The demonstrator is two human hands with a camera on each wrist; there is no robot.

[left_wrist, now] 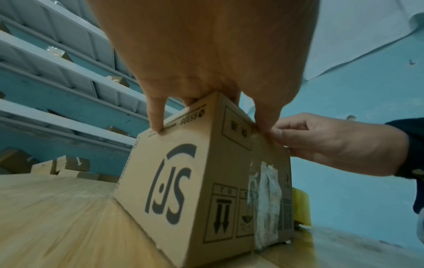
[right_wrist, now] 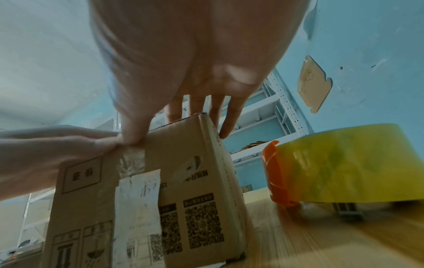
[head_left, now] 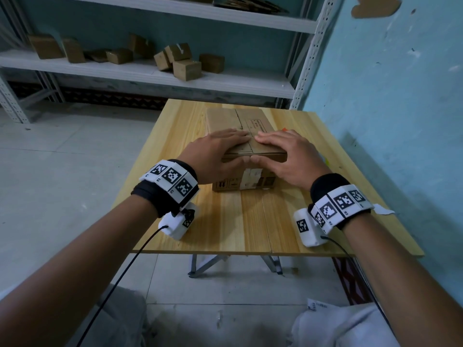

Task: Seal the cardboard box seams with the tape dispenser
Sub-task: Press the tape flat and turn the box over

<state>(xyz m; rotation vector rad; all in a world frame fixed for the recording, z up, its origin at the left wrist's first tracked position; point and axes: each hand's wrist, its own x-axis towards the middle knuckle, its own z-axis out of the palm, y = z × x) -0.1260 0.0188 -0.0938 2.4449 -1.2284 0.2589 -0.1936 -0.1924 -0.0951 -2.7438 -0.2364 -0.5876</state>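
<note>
A brown cardboard box point(head_left: 235, 121) stands on the wooden table point(head_left: 250, 226), its top flaps folded down along a centre seam. My left hand point(head_left: 218, 151) and right hand point(head_left: 295, 156) lie flat on the top near the front edge. The fingers are straight and press on the flaps, and both thumbs touch the front face side by side. The wrist views show the same: left hand point(left_wrist: 206, 54) on the box point(left_wrist: 183, 181), right hand point(right_wrist: 195, 54) on the box point(right_wrist: 195, 181). The tape dispenser point(right_wrist: 344, 170), orange with a yellowish roll, sits on the table right of the box, untouched.
A torn white label point(head_left: 253, 180) and old tape cover part of the box's front face. Grey metal shelving point(head_left: 150, 73) behind the table holds several small cardboard boxes point(head_left: 186, 68). A blue wall point(head_left: 388, 121) runs close along the table's right side.
</note>
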